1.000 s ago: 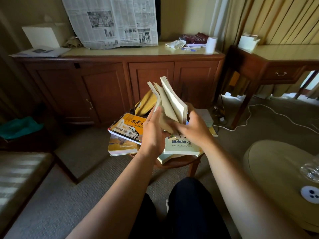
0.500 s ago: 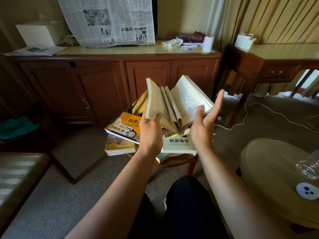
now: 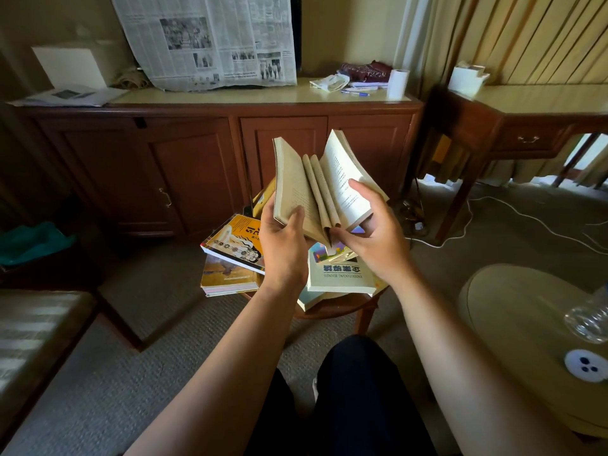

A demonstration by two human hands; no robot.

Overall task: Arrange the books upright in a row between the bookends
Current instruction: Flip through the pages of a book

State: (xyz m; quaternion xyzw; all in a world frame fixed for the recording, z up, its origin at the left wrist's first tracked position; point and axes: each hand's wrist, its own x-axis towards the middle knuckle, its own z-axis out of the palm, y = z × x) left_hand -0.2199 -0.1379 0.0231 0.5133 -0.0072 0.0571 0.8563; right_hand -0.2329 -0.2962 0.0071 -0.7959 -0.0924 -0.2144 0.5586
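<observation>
- Holds an open book [image 3: 296, 179] in the air above a small round table [image 3: 329, 312], spine down and pages fanned upward; probably leafing through it, or gathering the leaves to close it before standing it up.
- Grips the left cover and pages with the left hand [image 3: 284, 251], thumb laid on the inner page, fingers curled behind the cover; carries much of the weight from below that way.
- Clamps the right block of pages with the right hand [image 3: 375, 241], thumb pressed on the printed page, fingers wrapped underneath near the spine; seemingly to keep that half from flopping, with a few middle leaves loose between the two halves.
- Leaves the other books lying flat in a loose pile on the table under the hands: an orange book [image 3: 235, 241] on top of another at the left, a cream book [image 3: 339, 278] at the right with more beneath; none upright so far.
- Cannot make out a bookend for certain; only a yellow shape behind the pile, half hidden by the book in hand.
- By the look of it, barely started on the row; needs the book shut first, to stand without splaying.
- Behind, a wooden cabinet [image 3: 197, 166] with a newspaper [image 3: 207, 37] hung above it; no part in the job.
</observation>
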